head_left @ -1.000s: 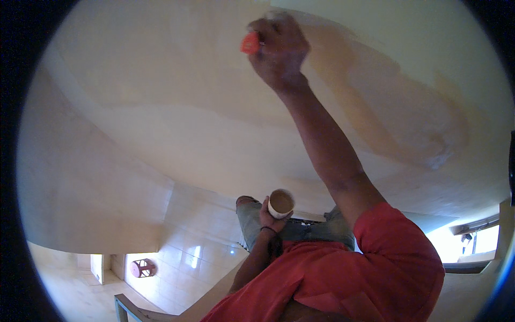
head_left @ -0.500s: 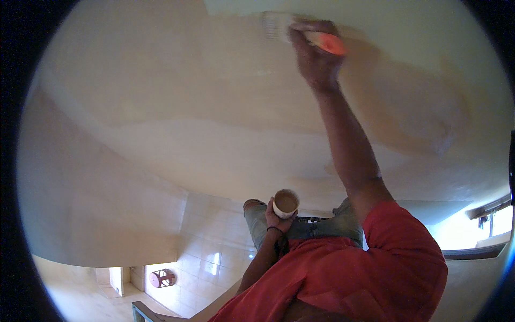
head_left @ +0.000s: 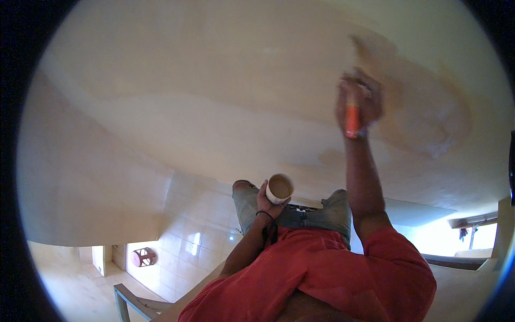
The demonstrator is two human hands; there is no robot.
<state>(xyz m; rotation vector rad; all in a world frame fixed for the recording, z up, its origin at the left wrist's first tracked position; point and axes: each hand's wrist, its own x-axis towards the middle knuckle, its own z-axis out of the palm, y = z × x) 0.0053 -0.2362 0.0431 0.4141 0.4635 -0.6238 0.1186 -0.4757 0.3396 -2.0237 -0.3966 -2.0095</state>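
Observation:
My right hand (head_left: 360, 99), slightly blurred, is closed on a brush with an orange handle (head_left: 352, 118), held at the wall (head_left: 214, 70) right of centre; the handle's end points toward my forearm and the bristles are indistinct. The wall shows beige patches and a pinkish, darker-edged patch right of my hand. My left hand (head_left: 265, 201) is wrapped round a pale cup (head_left: 278, 198) with beige liquid in it, held low at centre over my jeans, with a dark band on its wrist.
A pinkish stool (head_left: 144, 257) is on the glossy tiled floor (head_left: 182, 268) far below. A metal frame (head_left: 123, 298) rises at lower left, beside a ledge. A curved wall (head_left: 80, 188) fills the left side. A bright window opening (head_left: 477, 239) is at lower right.
My right hand with the brush has moved right and downward from high on the wall, the handle now turned toward my arm. My left hand still holds the cup near the same place.

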